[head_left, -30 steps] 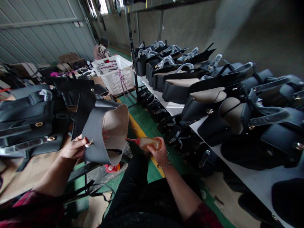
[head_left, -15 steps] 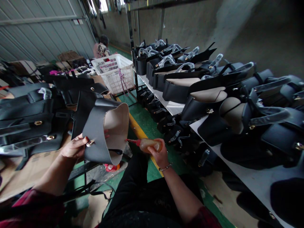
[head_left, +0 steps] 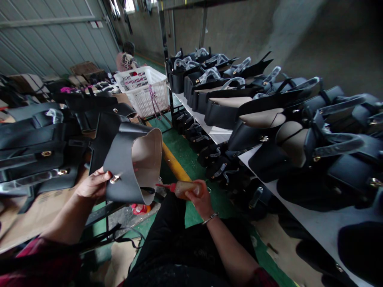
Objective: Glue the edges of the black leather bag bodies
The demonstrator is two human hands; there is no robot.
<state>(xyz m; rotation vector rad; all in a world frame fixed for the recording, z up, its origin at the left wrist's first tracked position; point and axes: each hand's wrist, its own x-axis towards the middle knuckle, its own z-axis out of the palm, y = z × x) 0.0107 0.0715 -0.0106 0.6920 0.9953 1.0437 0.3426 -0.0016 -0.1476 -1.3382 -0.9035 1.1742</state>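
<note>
item: left hand (head_left: 92,185) gripping bag (head_left: 124,159) by its clasp edge, right hand (head_left: 200,198) clenched round glue bottle (head_left: 183,187); best held steady, nozzle tight along the lining rim.

The floor (head_left: 182,147) under me is green with a yellow line (head_left: 175,164) across it. On my left is a grey metal wall (head_left: 44,44) with ridges — on my right, a rough grey wall (head_left: 299,36). A long white table (head_left: 314,223) stands there, full of black bags (head_left: 224,113). Far off sits a white basket (head_left: 143,89), and light comes through a small window (head_left: 129,4).
</note>
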